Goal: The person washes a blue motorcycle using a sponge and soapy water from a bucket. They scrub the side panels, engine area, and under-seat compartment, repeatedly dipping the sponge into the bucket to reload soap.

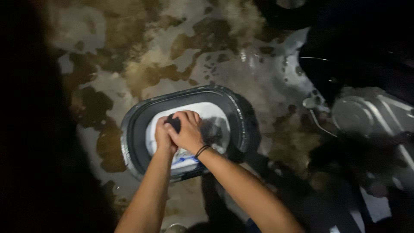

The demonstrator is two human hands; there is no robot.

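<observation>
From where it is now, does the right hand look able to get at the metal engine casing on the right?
Probably yes: the right hand is busy gripping a dark object over the tub, but nothing visibly blocks its way to the engine casing.

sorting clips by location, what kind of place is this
Probably a motorcycle repair or wash spot: a wet, stained concrete floor, a motorcycle engine casing at right, and both hands squeezing a dark cloth over a black oval basin.

packages: none | labels: none | signs: none | screens: none

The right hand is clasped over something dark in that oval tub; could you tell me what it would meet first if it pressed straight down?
Probably the white basin surface inside the dark oval tub, directly beneath the right hand; depth is unclear.
</observation>
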